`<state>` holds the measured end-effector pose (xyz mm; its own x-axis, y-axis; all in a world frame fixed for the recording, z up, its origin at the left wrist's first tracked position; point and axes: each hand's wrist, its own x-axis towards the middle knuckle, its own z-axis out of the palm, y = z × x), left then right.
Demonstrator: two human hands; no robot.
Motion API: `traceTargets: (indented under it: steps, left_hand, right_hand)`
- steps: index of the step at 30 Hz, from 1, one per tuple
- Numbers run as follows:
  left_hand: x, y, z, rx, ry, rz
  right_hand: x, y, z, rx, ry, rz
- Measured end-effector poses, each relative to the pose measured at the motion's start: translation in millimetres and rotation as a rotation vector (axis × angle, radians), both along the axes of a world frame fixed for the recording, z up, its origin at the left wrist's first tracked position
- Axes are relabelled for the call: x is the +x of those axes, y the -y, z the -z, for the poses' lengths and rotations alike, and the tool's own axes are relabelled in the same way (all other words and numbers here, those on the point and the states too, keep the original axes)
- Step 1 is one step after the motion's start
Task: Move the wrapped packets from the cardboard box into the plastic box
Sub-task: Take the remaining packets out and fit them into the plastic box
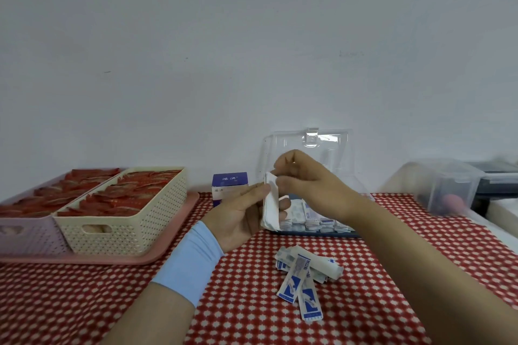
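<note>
Sorting about half done, by our reading: the clear plastic box (pixel 322 234), its lid tipped open against the wall, already holds rows of wrapped packets (pixel 316 222), while a loose heap of packets (pixel 305 272) lies on the checked cloth of the desk (pixel 246 311) just in front of it, not yet stowed. The small blue-and-white cardboard box (pixel 229 185) stands upright behind the hands, and we cannot tell whether anything is left inside it. The left hand (pixel 241 213) grasps a white stack of packets (pixel 270 206) held on end above the desk, fingers curled round its far side, just before the near left corner of the plastic box. The right hand (pixel 305 185) pinches the top edge of the same stack between thumb and fingertips. We judge that this stack and the heap on the cloth are what remains to go in. To the left, well apart, a cream basket (pixel 123 221) of red packets sits on a pink tray (pixel 173 249).
</note>
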<state>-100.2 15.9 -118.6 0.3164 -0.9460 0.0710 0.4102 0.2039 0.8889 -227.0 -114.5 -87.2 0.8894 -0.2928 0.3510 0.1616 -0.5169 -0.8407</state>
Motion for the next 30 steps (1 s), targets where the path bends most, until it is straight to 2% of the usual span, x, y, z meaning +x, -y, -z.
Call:
traceTargets:
  steps: [5, 10, 11, 15, 17, 20, 30]
  left_hand:
    - [2, -1, 0, 0.075, 0.028, 0.071]
    - [-3, 1, -8, 0.168, 0.204, 0.003]
    - [-3, 2, -12, 0.188, 0.291, -0.048]
    - [-1, 12, -31, 0.307, 0.893, -0.287]
    - [-2, 21, -40, 0.312, 0.991, -0.342]
    - [-1, 38, -54, 0.298, 1.023, -0.39]
    - [6, 95, -67, 0.273, 0.88, -0.363]
  right_hand:
    - [-2, 7, -4, -0.093, -0.098, 0.043]
    - [-7, 15, -9, -0.061, -0.159, 0.088]
    - [-8, 17, -11, -0.067, -0.155, 0.11]
    - [-10, 29, -20, -0.036, -0.138, 0.187]
    - [-8, 35, -27, -0.042, -0.13, 0.212]
    - [-4, 44, -40, 0.004, -0.141, 0.2]
    - [7, 92, -68, -0.014, -0.277, 0.268]
